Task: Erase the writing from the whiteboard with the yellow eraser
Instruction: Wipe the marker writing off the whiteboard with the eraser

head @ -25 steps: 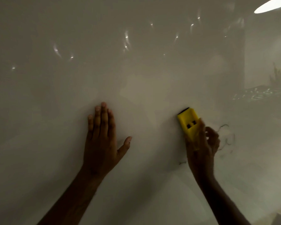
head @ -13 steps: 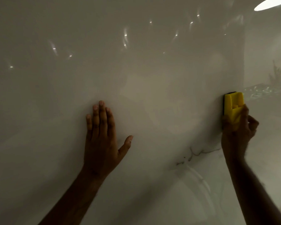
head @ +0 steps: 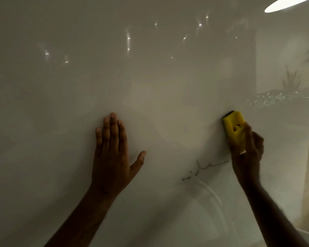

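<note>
There is one whiteboard (head: 150, 97), filling nearly the whole view. On it sits one small cluster of dark writing (head: 202, 168): thin scribbled strokes and a couple of dots, too faint to count stroke by stroke. There is one yellow eraser (head: 234, 129), with one dark edge along its top and two small slots in its face. Two hands show, one left hand (head: 112, 157) and one right hand (head: 246, 157), and with them two bare forearms. The left hand shows five digits, four fingers and one thumb. One bright oval light (head: 289, 3) shows at the upper right, and roughly a dozen small light glints (head: 128, 38) dot the board's upper part
</note>
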{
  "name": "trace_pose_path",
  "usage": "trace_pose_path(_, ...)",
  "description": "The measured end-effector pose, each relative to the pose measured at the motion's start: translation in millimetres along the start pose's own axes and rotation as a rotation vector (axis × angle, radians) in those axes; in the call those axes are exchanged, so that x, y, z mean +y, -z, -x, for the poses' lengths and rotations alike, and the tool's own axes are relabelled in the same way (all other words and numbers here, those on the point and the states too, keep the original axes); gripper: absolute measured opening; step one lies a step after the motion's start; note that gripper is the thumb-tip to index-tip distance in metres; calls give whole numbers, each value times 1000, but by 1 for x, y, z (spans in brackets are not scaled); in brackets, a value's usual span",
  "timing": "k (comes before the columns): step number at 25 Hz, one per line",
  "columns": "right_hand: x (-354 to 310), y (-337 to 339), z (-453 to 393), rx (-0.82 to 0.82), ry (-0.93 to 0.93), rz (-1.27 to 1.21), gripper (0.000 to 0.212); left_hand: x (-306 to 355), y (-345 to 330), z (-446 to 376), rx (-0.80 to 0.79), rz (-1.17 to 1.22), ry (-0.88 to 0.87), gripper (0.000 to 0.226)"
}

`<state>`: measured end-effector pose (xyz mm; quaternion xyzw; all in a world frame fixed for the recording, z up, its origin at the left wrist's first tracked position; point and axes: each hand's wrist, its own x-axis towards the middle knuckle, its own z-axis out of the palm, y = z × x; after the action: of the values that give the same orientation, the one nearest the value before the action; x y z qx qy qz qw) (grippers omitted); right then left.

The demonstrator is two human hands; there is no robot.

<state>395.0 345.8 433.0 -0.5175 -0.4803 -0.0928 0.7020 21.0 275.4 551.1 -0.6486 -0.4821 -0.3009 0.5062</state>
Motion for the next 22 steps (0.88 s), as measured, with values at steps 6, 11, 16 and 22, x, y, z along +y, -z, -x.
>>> trace_pose_path(6,4,-11,23,30,-180,-57,67,9,-4,1,-21,9,13,101)
trace_pose_path(11,-2,-10,57,-109,54,60,71,8,-5,2,-18,0,-14,100)
trace_pose_path(16,54,16,14,-8,-308,-12,67,8,-7,2,-25,-10,-27,99)
trace_pose_path(22,10,-17,83,-45,-221,-56,66,12,-7,3,-22,1,-14,100)
